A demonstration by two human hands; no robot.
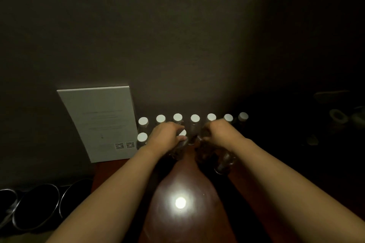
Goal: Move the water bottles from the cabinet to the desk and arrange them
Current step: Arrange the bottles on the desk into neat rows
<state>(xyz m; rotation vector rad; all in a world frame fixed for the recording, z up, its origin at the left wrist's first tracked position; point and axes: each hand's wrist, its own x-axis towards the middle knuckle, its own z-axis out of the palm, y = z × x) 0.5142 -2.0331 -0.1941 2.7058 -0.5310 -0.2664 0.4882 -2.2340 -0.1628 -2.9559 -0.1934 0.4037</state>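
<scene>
Several clear water bottles with white caps (195, 118) stand in a row against the dark wall on the reddish-brown desk (181, 183). A second, nearer row starts at the left with one capped bottle (142, 137). My left hand (167, 134) grips the top of a bottle (180, 148) in that nearer row, its white cap partly showing by my fingers. My right hand (217, 130) grips the tops of clear bottles (223, 161) that stand on the desk below it; their caps are hidden under my hand.
A white printed card (98, 122) with two QR codes leans on the wall left of the bottles. Dark round bowls or cups (37, 205) sit at the lower left. Dim objects lie in shadow at the far right (337, 116). A bright light reflects on the desk (180, 202).
</scene>
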